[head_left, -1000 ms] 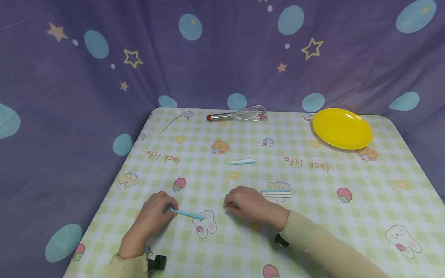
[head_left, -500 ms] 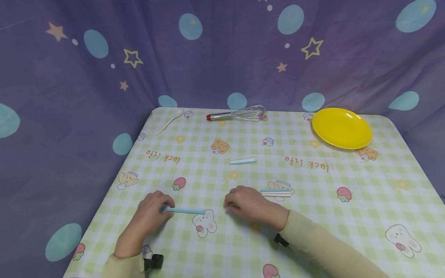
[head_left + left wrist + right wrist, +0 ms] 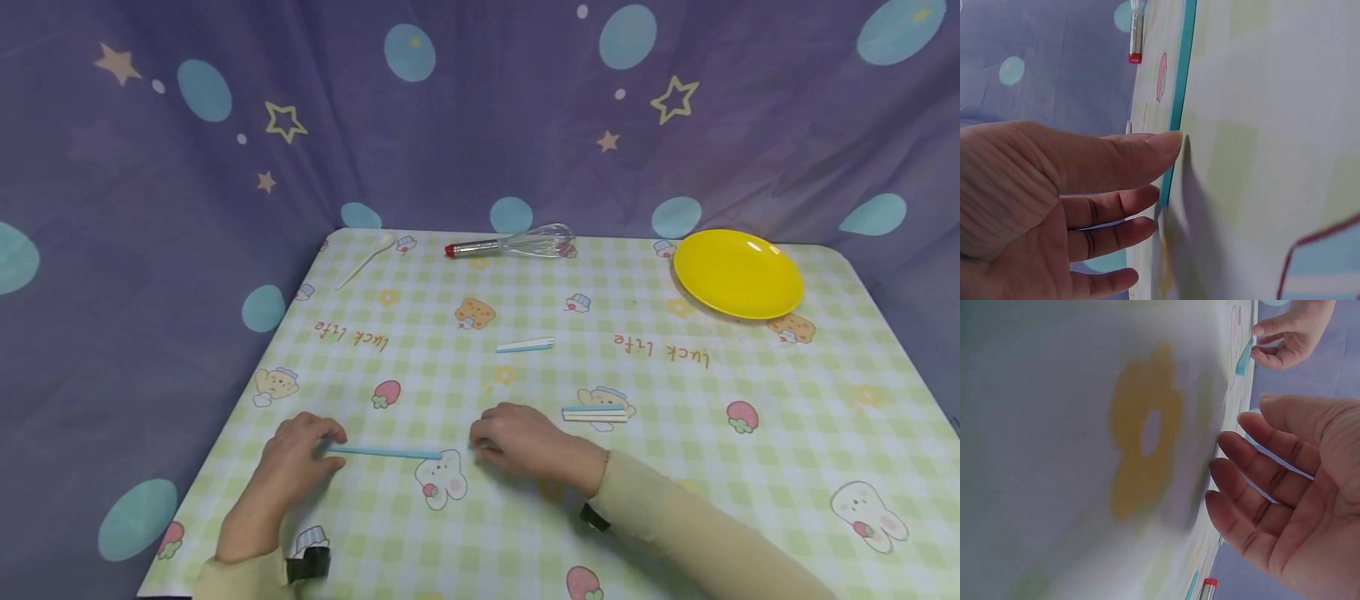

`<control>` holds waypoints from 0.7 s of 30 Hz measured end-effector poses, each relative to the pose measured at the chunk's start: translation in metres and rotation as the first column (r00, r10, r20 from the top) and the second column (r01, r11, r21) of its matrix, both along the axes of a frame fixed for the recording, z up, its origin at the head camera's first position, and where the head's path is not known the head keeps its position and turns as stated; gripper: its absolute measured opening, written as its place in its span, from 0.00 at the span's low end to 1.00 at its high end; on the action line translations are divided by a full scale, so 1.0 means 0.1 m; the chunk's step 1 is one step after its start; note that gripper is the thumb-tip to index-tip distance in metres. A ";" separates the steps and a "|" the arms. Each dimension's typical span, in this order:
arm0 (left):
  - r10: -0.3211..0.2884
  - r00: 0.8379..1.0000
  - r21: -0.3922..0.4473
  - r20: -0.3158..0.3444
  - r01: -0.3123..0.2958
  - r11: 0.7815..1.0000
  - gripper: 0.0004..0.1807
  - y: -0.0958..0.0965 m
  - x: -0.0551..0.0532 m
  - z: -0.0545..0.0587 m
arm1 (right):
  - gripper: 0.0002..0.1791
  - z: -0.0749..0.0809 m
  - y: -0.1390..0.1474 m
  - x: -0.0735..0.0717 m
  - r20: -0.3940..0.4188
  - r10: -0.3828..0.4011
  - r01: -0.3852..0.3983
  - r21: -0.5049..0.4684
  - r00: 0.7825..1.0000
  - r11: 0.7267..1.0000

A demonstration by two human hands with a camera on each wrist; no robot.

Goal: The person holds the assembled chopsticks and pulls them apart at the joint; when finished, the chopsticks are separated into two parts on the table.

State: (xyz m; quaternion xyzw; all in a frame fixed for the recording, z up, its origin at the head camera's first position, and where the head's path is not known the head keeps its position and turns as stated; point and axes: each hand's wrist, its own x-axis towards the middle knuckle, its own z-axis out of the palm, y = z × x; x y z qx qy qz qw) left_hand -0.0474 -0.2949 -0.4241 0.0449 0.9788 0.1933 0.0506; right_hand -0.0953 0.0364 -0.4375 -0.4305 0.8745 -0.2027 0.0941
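A thin light-blue stick point(image 3: 390, 453) lies across the cloth at the front left. My left hand point(image 3: 292, 462) is at its left end, with thumb and index finger apart on either side of it. In the left wrist view the thumb of that hand point(image 3: 1091, 181) overlaps the stick point(image 3: 1182, 69), and the other fingers stretch out loosely. My right hand point(image 3: 517, 437) rests near the stick's right end, holding nothing. Its fingers bend gently in the right wrist view. Right of it lies a bundle of white and blue sticks point(image 3: 595, 414).
A second small bundle of white and blue sticks point(image 3: 525, 346) lies at mid-table. Along the back are a white spoon point(image 3: 366, 260), a wire whisk point(image 3: 510, 244) with a red-tipped handle, and a yellow plate point(image 3: 738, 275). Purple curtain point(image 3: 480, 117) hangs behind the checked tablecloth point(image 3: 675, 517).
The stick has turned from slanting to nearly level, and more of it shows. My left hand has moved left and its thumb and index finger have parted. My right hand has shifted slightly left.
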 end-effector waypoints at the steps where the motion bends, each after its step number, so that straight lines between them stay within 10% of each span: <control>1: 0.003 1.000 0.001 -0.001 -0.003 1.000 0.12 -0.01 0.00 0.00 | 0.04 0.01 -0.03 0.00 0.000 0.002 -0.002 0.007 1.000 1.000; 21: 0.044 0.999 -0.007 -0.009 -0.044 0.999 0.11 -0.06 0.01 -0.07 | 0.12 -0.04 -0.56 0.06 0.020 0.040 -0.043 0.148 0.999 0.988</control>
